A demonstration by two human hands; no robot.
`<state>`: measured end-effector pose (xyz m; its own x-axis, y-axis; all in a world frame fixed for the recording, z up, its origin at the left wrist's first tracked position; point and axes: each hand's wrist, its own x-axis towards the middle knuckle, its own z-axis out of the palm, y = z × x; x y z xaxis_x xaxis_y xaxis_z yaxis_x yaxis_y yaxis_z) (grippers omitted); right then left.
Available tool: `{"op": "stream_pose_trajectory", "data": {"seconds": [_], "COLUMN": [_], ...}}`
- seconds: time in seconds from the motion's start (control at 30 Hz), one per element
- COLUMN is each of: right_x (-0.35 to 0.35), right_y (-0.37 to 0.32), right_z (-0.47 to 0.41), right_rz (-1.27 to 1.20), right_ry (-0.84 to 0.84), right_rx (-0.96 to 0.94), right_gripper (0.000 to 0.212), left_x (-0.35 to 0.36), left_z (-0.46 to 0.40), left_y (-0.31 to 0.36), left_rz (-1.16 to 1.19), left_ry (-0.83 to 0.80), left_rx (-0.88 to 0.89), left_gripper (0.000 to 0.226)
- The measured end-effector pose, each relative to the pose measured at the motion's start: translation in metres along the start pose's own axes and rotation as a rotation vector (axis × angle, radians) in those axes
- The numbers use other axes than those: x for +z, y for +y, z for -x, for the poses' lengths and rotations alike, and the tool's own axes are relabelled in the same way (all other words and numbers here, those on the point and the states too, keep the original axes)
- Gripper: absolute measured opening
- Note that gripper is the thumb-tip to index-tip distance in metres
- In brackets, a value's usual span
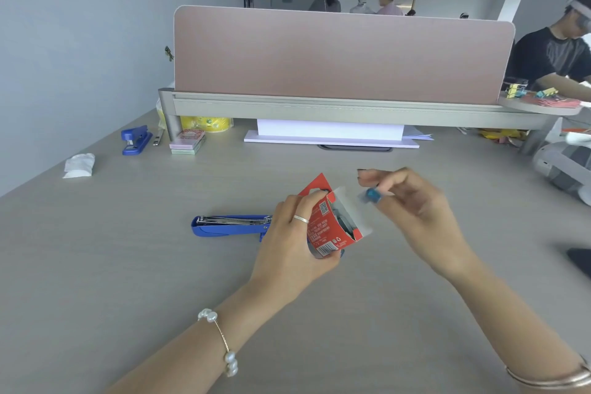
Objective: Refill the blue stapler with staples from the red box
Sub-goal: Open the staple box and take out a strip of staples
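Note:
The blue stapler point(224, 225) lies opened flat on the grey desk, its metal staple channel facing up, just left of my left hand. My left hand point(291, 233) grips the red box point(332, 221) above the desk, with the box's white end flap open toward the right. My right hand point(412, 201) hovers just right of the box's open end, fingers pinched on a small blurred blue and grey piece point(369, 194). What that piece is I cannot tell.
A second blue stapler point(136, 139) and a stack of small boxes point(188, 142) sit at the back left, beside a crumpled white tissue point(80, 165). A pink divider point(342, 54) closes off the far edge above white paper point(329, 134). A person works at the right.

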<state>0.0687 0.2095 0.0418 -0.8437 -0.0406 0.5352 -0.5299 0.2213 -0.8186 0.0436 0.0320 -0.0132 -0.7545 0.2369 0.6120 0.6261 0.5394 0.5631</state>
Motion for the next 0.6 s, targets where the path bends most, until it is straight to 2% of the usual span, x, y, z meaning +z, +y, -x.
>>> {"op": "stream_pose_trajectory", "data": {"seconds": [0.03, 0.1, 0.17, 0.2, 0.3, 0.43, 0.53, 0.6], "right_x": [-0.002, -0.007, -0.007, -0.006, 0.0, 0.008, 0.014, 0.016], "right_y": [-0.003, -0.007, -0.007, -0.006, 0.001, 0.008, 0.014, 0.016], "right_z": [-0.001, -0.004, -0.004, -0.003, -0.001, 0.001, 0.004, 0.005], "right_rz": [-0.157, -0.319, -0.3, -0.208, 0.1, 0.155, 0.19, 0.177], "right_ry": [0.081, 0.202, 0.275, 0.282, 0.138, -0.086, -0.097, -0.074], "right_rx": [0.037, 0.112, 0.203, 0.24, 0.258, 0.249, 0.233, 0.224], "right_gripper": [0.023, 0.027, 0.027, 0.026, 0.025, 0.013, 0.025, 0.024], "left_x": [0.0, 0.0, 0.001, 0.001, 0.001, 0.001, 0.003, 0.005], "left_z": [0.0, 0.0, 0.001, 0.001, 0.001, 0.001, 0.001, 0.001], "left_y": [0.0, 0.0, 0.0, 0.0, 0.0, 0.0, 0.0, 0.0], "left_rz": [0.002, -0.006, -0.013, -0.014, -0.021, -0.022, -0.011, 0.016], "left_ry": [-0.003, -0.01, -0.023, -0.032, -0.059, -0.065, -0.06, -0.055], "left_rx": [-0.001, -0.002, -0.006, -0.009, -0.018, -0.015, -0.014, -0.027], "left_gripper": [0.076, 0.076, 0.077, 0.077, 0.077, 0.079, 0.078, 0.077]}}
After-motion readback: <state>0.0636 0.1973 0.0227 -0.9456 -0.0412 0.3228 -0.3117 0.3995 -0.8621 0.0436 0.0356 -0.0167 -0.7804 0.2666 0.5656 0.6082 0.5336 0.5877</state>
